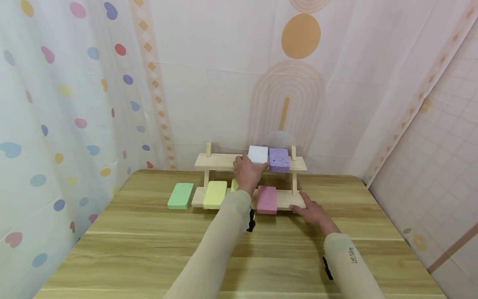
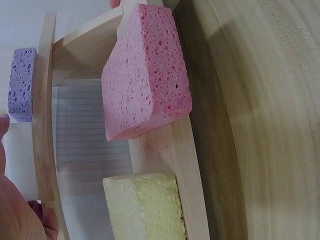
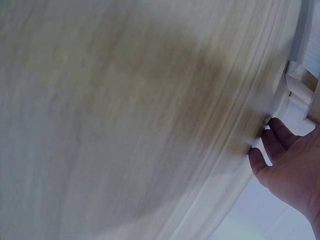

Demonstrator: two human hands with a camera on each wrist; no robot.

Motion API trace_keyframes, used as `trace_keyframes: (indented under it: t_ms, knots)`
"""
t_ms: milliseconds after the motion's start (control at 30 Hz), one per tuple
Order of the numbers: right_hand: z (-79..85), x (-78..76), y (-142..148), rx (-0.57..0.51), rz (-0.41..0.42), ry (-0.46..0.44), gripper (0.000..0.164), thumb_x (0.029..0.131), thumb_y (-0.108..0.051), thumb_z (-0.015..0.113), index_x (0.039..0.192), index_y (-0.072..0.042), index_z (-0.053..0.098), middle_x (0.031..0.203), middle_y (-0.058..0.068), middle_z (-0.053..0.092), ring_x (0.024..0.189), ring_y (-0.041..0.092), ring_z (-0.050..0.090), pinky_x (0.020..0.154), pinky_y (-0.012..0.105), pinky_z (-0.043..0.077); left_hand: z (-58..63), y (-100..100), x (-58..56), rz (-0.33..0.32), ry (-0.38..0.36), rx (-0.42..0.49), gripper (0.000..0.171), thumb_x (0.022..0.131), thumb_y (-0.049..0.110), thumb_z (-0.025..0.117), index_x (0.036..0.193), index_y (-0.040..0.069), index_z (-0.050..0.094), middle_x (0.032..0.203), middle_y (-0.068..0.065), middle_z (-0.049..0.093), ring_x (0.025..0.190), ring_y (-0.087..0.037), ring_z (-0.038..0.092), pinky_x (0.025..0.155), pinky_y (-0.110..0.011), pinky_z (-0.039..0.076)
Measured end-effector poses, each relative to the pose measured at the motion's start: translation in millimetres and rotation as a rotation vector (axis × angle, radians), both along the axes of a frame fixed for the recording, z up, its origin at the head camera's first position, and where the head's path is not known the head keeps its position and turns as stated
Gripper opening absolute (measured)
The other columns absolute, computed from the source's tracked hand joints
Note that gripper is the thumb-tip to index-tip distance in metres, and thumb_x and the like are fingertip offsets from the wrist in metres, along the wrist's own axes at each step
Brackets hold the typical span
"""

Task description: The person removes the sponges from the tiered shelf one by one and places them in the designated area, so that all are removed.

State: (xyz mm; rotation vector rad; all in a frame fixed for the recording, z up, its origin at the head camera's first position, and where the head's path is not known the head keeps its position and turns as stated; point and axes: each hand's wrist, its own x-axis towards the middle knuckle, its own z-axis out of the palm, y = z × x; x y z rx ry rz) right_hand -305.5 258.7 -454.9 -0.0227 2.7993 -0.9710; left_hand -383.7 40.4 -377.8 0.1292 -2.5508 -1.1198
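White was the sponge [image 1: 257,154] that our left hand [image 1: 248,170] grasped, thumb on its right side and fingers on its left. We had it at the upper shelf [image 1: 223,161] of the rack, just beside the purple sponge [image 1: 279,160].

Our right hand [image 1: 313,211] was released, its fingers loosely extended and touching the right end of the lower shelf [image 1: 286,201], with the thumb at its front edge. From the right wrist we saw three fingertips against the table [image 1: 291,261].

Between our hands, a pink sponge [image 1: 267,200] lay on the lower shelf, its near end reaching past the front edge. Left of it, partly hidden from our head view by the left hand, sat a yellow sponge [image 2: 145,207], and farther left we saw a second yellow one [image 1: 215,194].

A green sponge [image 1: 181,196] lay on the table, just left of the rack. Behind everything we saw a patterned curtain [image 1: 209,95]. We wore pale sleeves [image 1: 220,245].
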Motion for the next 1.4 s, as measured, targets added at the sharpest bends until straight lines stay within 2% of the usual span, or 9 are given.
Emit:
trace_keyframes:
  t_ms: [267,567,833,933,1167,1400]
  knots:
    - [-1.2,0.4,0,0.003,0.001,0.003,0.089,0.097,-0.060,0.047,0.159,-0.008,0.009,0.153,0.039,0.019,0.139,0.059,0.016,0.107,0.070,0.021,0.1,-2,-3.7,0.000,0.008,-0.031,0.077,0.078,0.047,0.079,0.132,-0.002,0.052,0.121,-0.018,0.053,0.111,-0.032,0.048,0.094,-0.045,0.043]
    - [-3.4,-1.6,4,-0.005,0.012,0.006,0.089,0.097,-0.060,0.047,0.159,-0.008,0.008,0.152,0.040,0.017,0.138,0.061,0.013,0.106,0.072,0.020,1.6,-10,-3.8,-0.008,0.033,0.002,0.068,0.077,0.038,0.079,0.125,-0.002,0.055,0.115,-0.017,0.053,0.106,-0.031,0.048,0.090,-0.044,0.045]
    - [-3.6,-5.5,11,-0.010,0.026,0.007,0.090,0.097,-0.059,0.048,0.159,-0.008,0.007,0.152,0.041,0.017,0.138,0.060,0.014,0.107,0.070,0.020,8.1,-21,-6.3,-0.016,0.067,-0.011,0.070,0.077,0.041,0.076,0.124,-0.005,0.053,0.115,-0.017,0.052,0.107,-0.031,0.048,0.090,-0.043,0.044]
    - [-3.6,-7.0,15,-0.007,0.032,0.011,0.090,0.097,-0.059,0.047,0.159,-0.007,0.007,0.152,0.041,0.018,0.138,0.061,0.014,0.107,0.070,0.020,14.2,-26,-6.8,-0.027,0.087,-0.016,0.070,0.078,0.042,0.076,0.123,-0.005,0.053,0.115,-0.017,0.051,0.107,-0.031,0.046,0.090,-0.043,0.044]
    - [-1.5,-9.7,21,-0.016,0.036,0.004,0.091,0.098,-0.059,0.047,0.159,-0.006,0.005,0.152,0.041,0.016,0.138,0.061,0.014,0.107,0.071,0.020,34.9,-41,-7.6,-0.047,0.135,-0.027,0.080,0.080,0.045,0.076,0.137,-0.005,0.048,0.125,-0.019,0.050,0.115,-0.032,0.046,0.096,-0.044,0.042]
    - [-1.6,-11.5,28,-0.008,0.044,0.012,0.089,0.099,-0.057,0.046,0.158,-0.005,0.005,0.151,0.041,0.018,0.138,0.061,0.015,0.107,0.071,0.019,51.3,-57,-9.1,-0.050,0.142,-0.021,0.078,0.080,0.044,0.075,0.137,-0.002,0.050,0.126,-0.018,0.050,0.115,-0.031,0.046,0.095,-0.043,0.042]
